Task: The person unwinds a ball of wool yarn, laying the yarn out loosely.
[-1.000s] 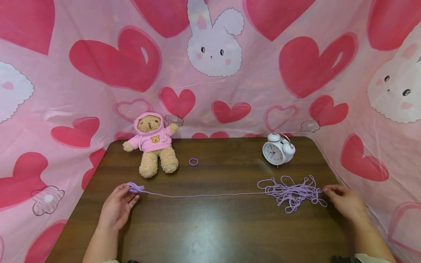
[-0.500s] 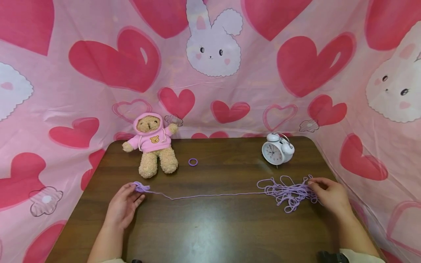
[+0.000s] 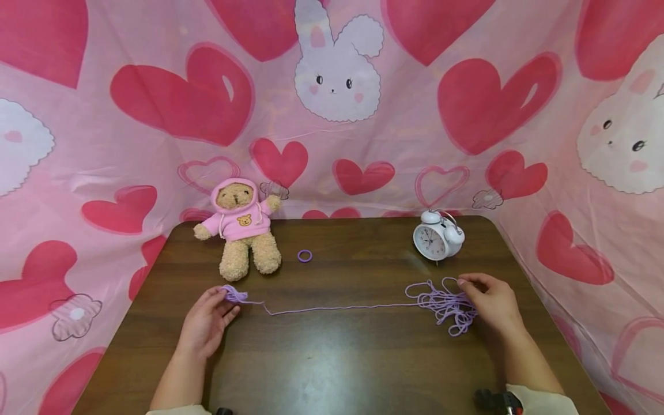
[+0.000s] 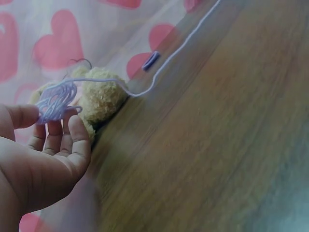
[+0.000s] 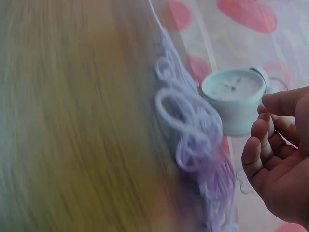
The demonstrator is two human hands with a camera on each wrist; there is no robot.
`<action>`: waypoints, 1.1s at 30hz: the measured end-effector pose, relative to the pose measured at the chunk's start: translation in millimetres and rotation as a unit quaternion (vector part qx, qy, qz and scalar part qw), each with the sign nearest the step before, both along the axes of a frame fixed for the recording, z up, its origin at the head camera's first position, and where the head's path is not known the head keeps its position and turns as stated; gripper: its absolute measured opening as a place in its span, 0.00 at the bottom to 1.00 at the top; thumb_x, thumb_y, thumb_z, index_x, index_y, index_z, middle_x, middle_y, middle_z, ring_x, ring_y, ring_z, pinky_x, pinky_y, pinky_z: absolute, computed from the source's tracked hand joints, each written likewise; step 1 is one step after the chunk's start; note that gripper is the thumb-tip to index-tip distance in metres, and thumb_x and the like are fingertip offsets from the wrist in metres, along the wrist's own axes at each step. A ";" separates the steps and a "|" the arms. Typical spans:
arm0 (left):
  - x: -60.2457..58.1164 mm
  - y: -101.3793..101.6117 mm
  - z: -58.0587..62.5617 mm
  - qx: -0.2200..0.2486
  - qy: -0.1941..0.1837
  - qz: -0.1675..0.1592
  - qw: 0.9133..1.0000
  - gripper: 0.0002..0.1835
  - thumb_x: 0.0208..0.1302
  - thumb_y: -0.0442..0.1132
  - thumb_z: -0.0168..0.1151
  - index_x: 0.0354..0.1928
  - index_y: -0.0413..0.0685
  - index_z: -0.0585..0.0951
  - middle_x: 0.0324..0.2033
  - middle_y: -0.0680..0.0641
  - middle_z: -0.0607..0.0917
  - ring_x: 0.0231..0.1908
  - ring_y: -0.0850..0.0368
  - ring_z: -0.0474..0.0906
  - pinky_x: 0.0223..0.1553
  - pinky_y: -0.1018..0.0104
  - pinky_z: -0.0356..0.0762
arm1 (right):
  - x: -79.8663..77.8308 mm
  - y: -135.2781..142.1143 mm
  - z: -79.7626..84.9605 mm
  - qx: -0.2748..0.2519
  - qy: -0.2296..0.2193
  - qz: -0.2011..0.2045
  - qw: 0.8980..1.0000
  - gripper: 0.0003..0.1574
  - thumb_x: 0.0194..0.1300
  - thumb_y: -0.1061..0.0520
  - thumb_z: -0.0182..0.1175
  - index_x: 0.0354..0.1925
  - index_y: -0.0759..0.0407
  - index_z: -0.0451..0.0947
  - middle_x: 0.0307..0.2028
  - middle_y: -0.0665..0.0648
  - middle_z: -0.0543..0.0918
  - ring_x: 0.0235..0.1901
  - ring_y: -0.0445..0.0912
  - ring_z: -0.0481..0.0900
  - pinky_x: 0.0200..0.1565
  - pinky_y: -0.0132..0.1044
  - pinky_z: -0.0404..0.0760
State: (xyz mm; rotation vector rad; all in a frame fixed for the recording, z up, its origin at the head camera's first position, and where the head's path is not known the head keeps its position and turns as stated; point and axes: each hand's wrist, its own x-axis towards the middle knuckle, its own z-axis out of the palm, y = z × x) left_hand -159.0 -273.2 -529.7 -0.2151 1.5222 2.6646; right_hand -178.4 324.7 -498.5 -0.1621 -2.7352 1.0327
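In the head view, my left hand (image 3: 207, 323) pinches a small wound bundle of lilac yarn (image 3: 236, 294) between thumb and fingers, held just off the table. The left wrist view shows the bundle's loops (image 4: 57, 100) at the thumb tip, the other fingers loosely bent. From it a single strand (image 3: 337, 308) runs across the table to a loose, tangled yarn pile (image 3: 441, 302) on the right. My right hand (image 3: 493, 302) hovers over that pile's right side and hides part of it. In the right wrist view its fingers (image 5: 252, 150) are loosely curled with no yarn visible between them.
A teddy bear (image 3: 241, 227) in a pink hoodie lies at the back left of the brown table (image 3: 321, 363). Beside it lies a small purple ring (image 3: 304, 255). A white alarm clock (image 3: 438, 236) stands at the back right. Pink heart-patterned cloth (image 3: 353, 202) surrounds the table.
My right hand has moved left from the pile's right end to over it. My left hand has shifted slightly right with the bundle, and the strand near it has slackened into a bend.
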 end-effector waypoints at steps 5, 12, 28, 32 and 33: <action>-3.2 6.8 1.6 -0.001 -0.007 0.001 1.000 0.08 0.83 0.39 0.50 0.43 0.53 0.78 0.39 0.54 0.85 0.44 0.59 0.83 0.50 0.61 0.81 | -5.2 -17.0 -0.6 -0.019 -0.004 0.010 1.000 0.20 0.72 0.44 0.65 0.50 0.58 0.88 0.44 0.58 0.90 0.43 0.47 0.82 0.40 0.30 0.74; -8.2 17.7 2.7 -0.013 -0.016 0.001 1.000 0.08 0.83 0.38 0.50 0.42 0.55 0.77 0.38 0.55 0.84 0.43 0.60 0.82 0.50 0.62 0.81 | -13.1 -38.8 -2.4 -0.050 -0.001 0.025 0.998 0.19 0.72 0.46 0.65 0.50 0.58 0.87 0.40 0.56 0.89 0.36 0.43 0.80 0.36 0.31 0.75; -18.4 64.1 1.1 -0.017 -0.021 -0.019 0.999 0.06 0.81 0.35 0.50 0.42 0.52 0.75 0.36 0.54 0.82 0.41 0.58 0.81 0.48 0.61 0.82 | -19.1 -98.0 -7.7 -0.111 -0.007 0.087 0.990 0.12 0.68 0.53 0.69 0.45 0.59 0.88 0.29 0.52 0.86 0.27 0.40 0.77 0.30 0.33 0.74; -20.4 76.8 1.2 -0.015 -0.027 -0.025 0.999 0.07 0.81 0.34 0.50 0.41 0.51 0.76 0.36 0.52 0.82 0.41 0.57 0.82 0.48 0.60 0.82 | -21.4 -112.1 -9.4 -0.123 0.001 0.105 0.987 0.09 0.67 0.56 0.70 0.43 0.59 0.89 0.30 0.52 0.87 0.28 0.41 0.78 0.31 0.33 0.75; -20.9 79.7 1.1 -0.018 -0.025 -0.027 0.999 0.07 0.80 0.34 0.50 0.41 0.50 0.76 0.36 0.52 0.82 0.41 0.56 0.82 0.48 0.60 0.82 | -22.0 -115.4 -10.1 -0.124 0.001 0.107 0.986 0.08 0.66 0.56 0.70 0.42 0.58 0.89 0.31 0.52 0.88 0.29 0.41 0.78 0.32 0.33 0.75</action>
